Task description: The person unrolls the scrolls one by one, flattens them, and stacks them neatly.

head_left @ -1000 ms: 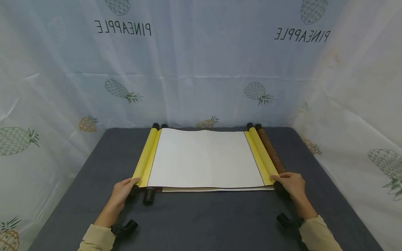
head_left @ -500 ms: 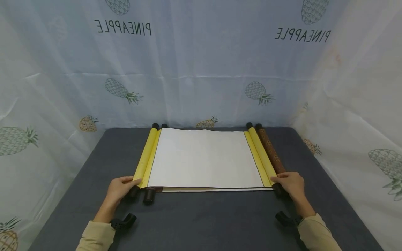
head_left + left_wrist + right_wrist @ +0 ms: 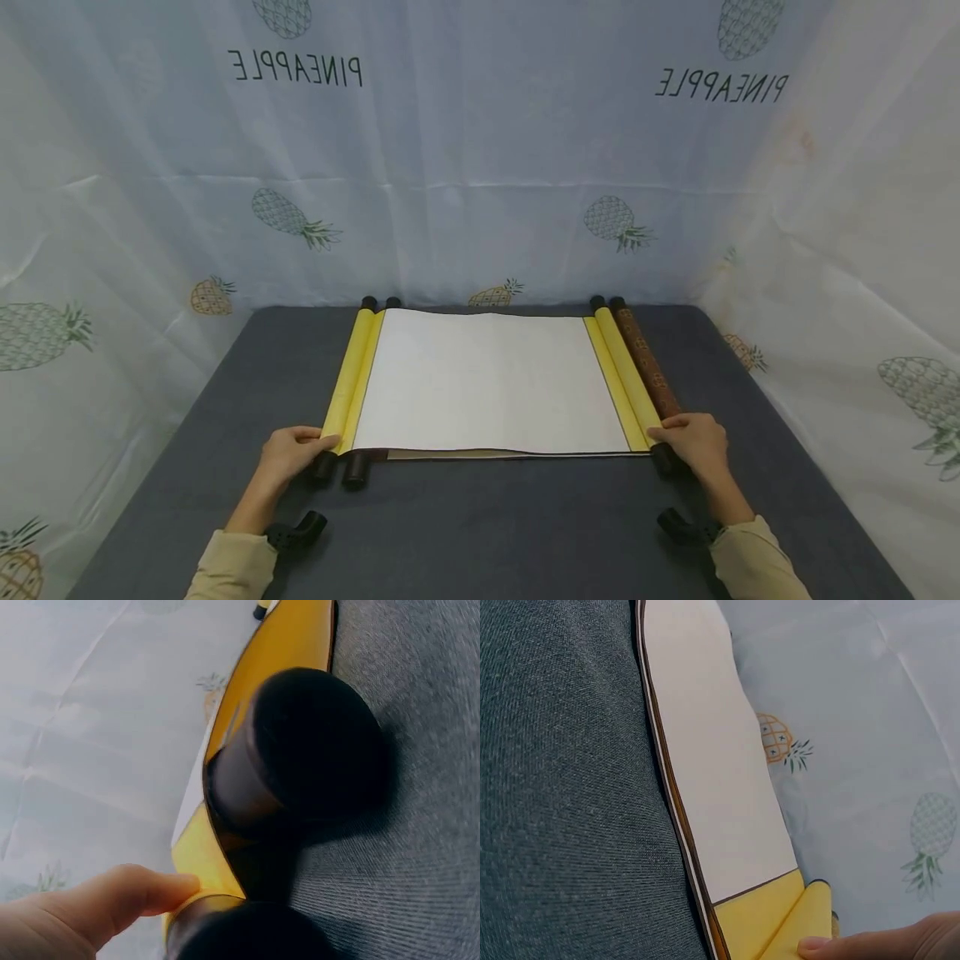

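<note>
A hanging scroll with a white sheet [image 3: 487,383] and yellow borders lies spread across the table, rolled at both sides. My left hand [image 3: 287,457] pinches the near end of its left yellow roll [image 3: 347,375], thumb [image 3: 142,892] on top beside a dark end knob. At the other side my right hand [image 3: 699,440] holds the near end of the right yellow roll [image 3: 630,367], its thumb [image 3: 829,947] pressing the yellow. Under the scroll lies another layer; a brown patterned roll [image 3: 648,358] shows at its right and a dark knob [image 3: 356,471] at its left. Fingers beneath the rolls are hidden.
The dark grey table [image 3: 480,533] extends around the scroll. A pale curtain [image 3: 480,150] printed with pineapples hangs close behind the far edge and along both sides. Black curved mounts [image 3: 303,529] sit at both wrists.
The left roll's near end has shifted slightly right and toward me, with the left hand on it. The sheet's near edge has come down closer over the layer below. Both hands keep their hold.
</note>
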